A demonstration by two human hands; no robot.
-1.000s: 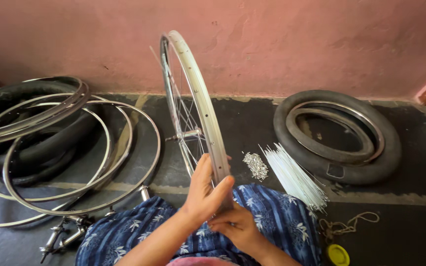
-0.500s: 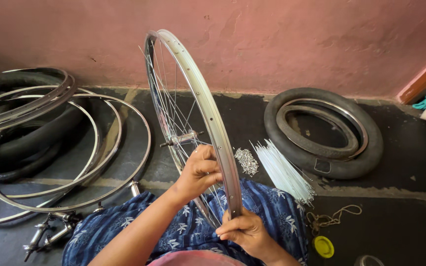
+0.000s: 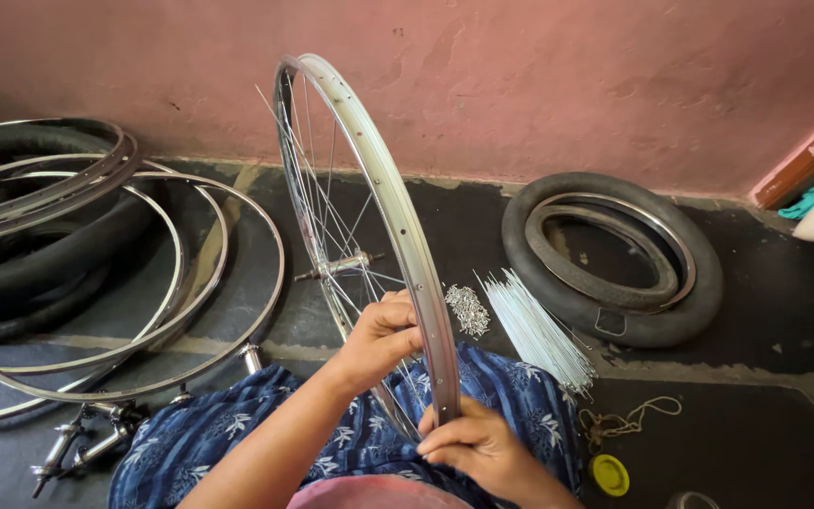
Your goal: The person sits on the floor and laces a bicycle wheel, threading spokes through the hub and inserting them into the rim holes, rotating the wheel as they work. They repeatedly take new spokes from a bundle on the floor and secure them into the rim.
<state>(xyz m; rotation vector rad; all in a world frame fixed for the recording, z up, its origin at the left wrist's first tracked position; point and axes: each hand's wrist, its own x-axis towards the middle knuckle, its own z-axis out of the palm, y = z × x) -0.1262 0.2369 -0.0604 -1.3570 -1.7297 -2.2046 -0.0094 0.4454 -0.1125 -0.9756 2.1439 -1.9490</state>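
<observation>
Floor unchanged; left hand (image 3: 383,335) moved onto rim (image 3: 398,217).

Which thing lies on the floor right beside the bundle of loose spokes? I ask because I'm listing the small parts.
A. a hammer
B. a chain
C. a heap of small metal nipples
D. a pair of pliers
C: a heap of small metal nipples lies just left of the loose spokes, right of the rim.
</observation>
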